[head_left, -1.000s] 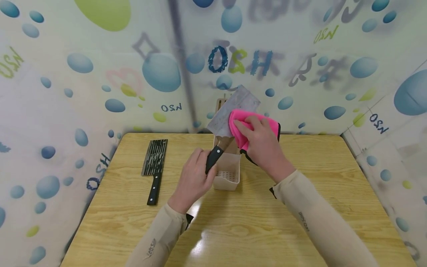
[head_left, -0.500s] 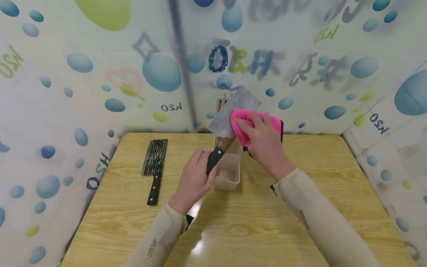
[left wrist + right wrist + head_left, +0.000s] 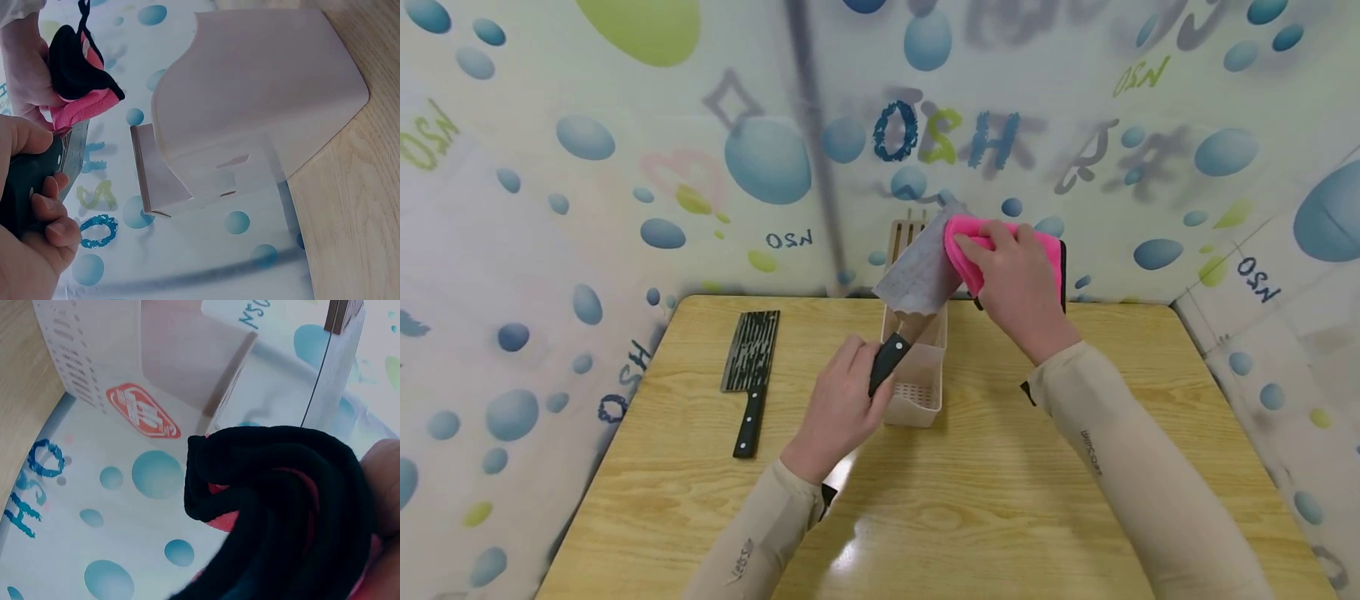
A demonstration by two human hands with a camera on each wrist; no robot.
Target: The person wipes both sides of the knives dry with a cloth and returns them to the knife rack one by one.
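My left hand (image 3: 844,400) grips the black riveted handle of a cleaver (image 3: 917,271), its wide grey blade tilted up and to the right. In the left wrist view the fingers (image 3: 53,209) curl round that handle. A folded pink cloth (image 3: 967,237) with black edging is pinched in my right hand (image 3: 1018,283) and lapped over the blade's right edge. The right wrist view is largely filled by the cloth's black border (image 3: 281,462). Behind the cleaver stands a beige knife holder (image 3: 913,408), partly hidden by blade and hand.
A second cleaver (image 3: 752,379), with a black-streaked blade and black handle, lies on the wooden table (image 3: 970,517) to the left. The slotted top (image 3: 901,237) of the holder rises near the back. A patterned wall covering (image 3: 850,100) closes off the back and sides.
The right hand has slid the cloth up and to the right, toward the blade's outer edge, baring more of the blade. The left hand and cleaver are almost where they were, the blade turned slightly.
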